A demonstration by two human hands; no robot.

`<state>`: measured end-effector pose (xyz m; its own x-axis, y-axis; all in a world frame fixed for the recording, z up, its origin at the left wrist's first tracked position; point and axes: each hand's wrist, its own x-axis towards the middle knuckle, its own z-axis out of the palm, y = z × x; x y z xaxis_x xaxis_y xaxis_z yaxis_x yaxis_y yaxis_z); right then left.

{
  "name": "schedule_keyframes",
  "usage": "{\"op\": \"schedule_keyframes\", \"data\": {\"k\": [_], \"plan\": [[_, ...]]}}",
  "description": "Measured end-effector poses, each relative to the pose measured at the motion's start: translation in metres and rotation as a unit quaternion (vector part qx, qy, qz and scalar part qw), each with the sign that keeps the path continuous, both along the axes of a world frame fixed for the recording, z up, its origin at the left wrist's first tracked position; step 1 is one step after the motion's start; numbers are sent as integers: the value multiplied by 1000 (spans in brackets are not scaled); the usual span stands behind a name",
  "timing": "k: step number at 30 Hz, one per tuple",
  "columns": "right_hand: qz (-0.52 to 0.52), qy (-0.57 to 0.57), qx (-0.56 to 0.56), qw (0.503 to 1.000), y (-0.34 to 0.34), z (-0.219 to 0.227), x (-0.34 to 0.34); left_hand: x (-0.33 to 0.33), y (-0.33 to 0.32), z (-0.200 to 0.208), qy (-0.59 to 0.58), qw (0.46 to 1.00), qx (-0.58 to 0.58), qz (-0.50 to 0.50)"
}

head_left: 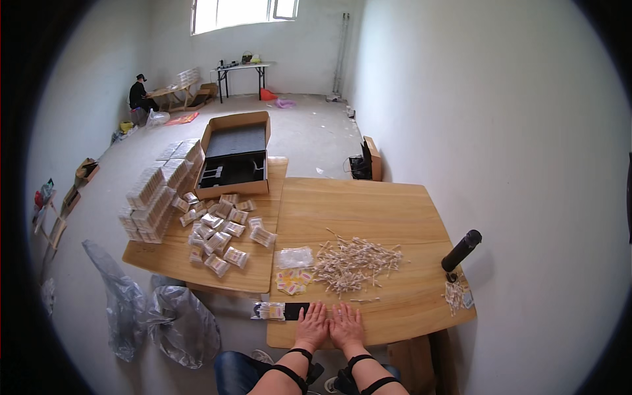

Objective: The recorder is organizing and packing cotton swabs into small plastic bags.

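Note:
My left hand (313, 322) lies palm down near the table's front edge, fingers stretched forward. Beside it my right hand (345, 324) rests the same way, the two nearly touching. A few thin light sticks, apparently cotton swabs, show between them; what lies under the palms is hidden. Left of my left hand, a flat black strip (296, 311) runs to a clear packet of cotton swabs (269, 311). Just beyond my hands spreads a loose heap of cotton swabs (355, 263). To its left are small yellow printed cards (293, 282) and a stack of clear plastic bags (295, 257).
Filled swab packets (220, 230) are scattered on the left wooden table, beside stacked packs (158, 191) and an open cardboard box (234, 158). At right stand a black cylinder (462, 251) and more swabs (454, 296). Grey plastic bags (181, 326) sit lower left. Another person (141, 93) sits far back.

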<state>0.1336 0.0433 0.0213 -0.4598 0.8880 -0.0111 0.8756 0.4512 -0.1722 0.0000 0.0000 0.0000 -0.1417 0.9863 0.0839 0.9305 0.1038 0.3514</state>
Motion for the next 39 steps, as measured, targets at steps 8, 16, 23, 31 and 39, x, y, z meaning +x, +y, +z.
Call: {"op": "schedule_keyframes", "data": {"k": [8, 16, 23, 31, 39], "plan": [[18, 42, 87, 995, 0, -3, 2, 0, 0, 7, 17, 1000, 2, 0], [18, 52, 102, 993, -2, -7, 2, 1, -2, 8, -2, 1000, -1, 5], [7, 29, 79, 996, 1, -7, 3, 3, -1, 10, 18, 1000, 7, -4], [-1, -5, 7, 1000, -1, 6, -1, 1, -1, 7, 22, 999, 30, -1], [0, 3, -4, 1000, -1, 6, -1, 1, -2, 8, 26, 999, 22, -2]]}}
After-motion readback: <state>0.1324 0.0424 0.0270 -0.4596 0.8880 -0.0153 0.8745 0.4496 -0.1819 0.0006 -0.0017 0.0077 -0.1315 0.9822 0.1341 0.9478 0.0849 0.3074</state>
